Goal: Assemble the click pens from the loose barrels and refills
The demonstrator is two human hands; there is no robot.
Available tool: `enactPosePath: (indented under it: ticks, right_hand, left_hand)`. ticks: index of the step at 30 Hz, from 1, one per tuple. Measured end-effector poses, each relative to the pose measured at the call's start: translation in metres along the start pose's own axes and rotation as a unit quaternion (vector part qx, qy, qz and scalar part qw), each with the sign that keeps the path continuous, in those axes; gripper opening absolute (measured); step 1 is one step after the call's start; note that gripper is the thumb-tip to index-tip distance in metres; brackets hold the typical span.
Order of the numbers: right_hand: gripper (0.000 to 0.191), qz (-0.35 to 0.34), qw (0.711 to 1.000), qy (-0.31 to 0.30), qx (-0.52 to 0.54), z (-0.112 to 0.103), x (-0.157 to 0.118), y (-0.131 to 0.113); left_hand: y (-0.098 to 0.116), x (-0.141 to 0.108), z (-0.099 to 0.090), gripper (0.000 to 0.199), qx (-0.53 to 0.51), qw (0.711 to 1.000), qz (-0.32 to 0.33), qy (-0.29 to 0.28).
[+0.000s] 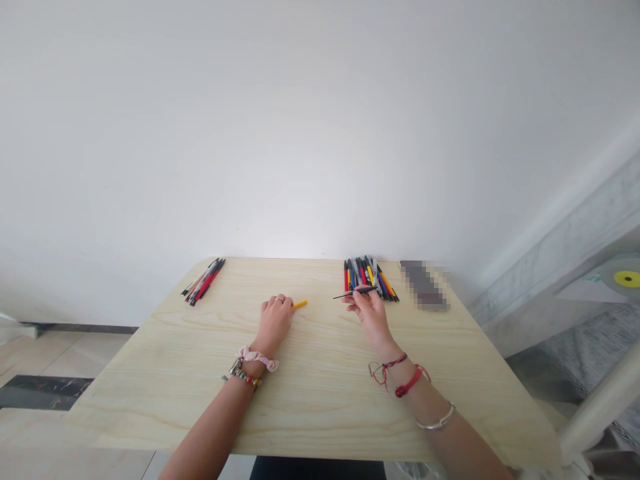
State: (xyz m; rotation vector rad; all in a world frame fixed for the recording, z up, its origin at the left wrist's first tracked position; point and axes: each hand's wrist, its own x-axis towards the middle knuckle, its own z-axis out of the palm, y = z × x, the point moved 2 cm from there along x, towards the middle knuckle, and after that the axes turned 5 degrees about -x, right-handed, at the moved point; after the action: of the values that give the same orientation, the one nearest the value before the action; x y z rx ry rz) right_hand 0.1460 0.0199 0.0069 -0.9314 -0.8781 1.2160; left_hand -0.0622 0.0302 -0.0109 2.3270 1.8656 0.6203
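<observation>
My left hand [277, 319] rests near the middle of the table with its fingers closed round a yellow pen barrel [300, 305], whose end sticks out to the right. Raised a little over the wood, my right hand [367, 308] pinches a thin dark pen part [367, 290] with a fine tip pointing left. Just behind it lies a row of several pens [360, 272] in red, yellow, blue, black and grey. A smaller group of pens [207, 283], red, black and clear, lies at the back left of the table.
The pale wooden table [310, 393] meets a white wall [300, 133] at its back edge. A blurred dark flat object [424, 287] lies at the back right. Beyond the right edge is a reel with a yellow centre [627, 279].
</observation>
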Motion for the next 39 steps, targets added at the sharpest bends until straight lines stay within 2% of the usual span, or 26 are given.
enactPosePath:
  ticks: [10, 17, 22, 27, 33, 39]
  right_hand:
    - [0.020, -0.075, 0.994, -0.015, -0.076, 0.007, -0.008, -0.003]
    - [0.021, -0.095, 0.989, -0.047, -0.104, 0.011, -0.012, -0.005]
    - [0.020, -0.120, 0.987, -0.025, -0.106, 0.011, -0.012, -0.009]
    - [0.020, -0.109, 0.988, -0.035, -0.101, 0.011, -0.012, -0.007]
    - [0.017, -0.062, 0.984, -0.100, -0.132, 0.017, -0.016, 0.007]
    - [0.017, -0.044, 0.980, -0.123, -0.150, 0.016, -0.015, 0.008]
  left_hand:
    - [0.025, 0.000, -0.003, 0.005, -0.146, 0.986, 0.071, 0.019]
    - [0.027, -0.002, -0.005, 0.005, -0.201, 0.976, 0.081, 0.021]
    - [0.025, 0.000, -0.005, 0.006, -0.201, 0.976, 0.070, 0.035]
    - [0.025, -0.001, -0.005, 0.006, -0.205, 0.975, 0.079, 0.029]
    - [0.035, -0.005, -0.007, 0.009, -0.234, 0.964, 0.128, 0.002]
    - [0.036, -0.007, -0.008, 0.012, -0.251, 0.960, 0.126, -0.004]
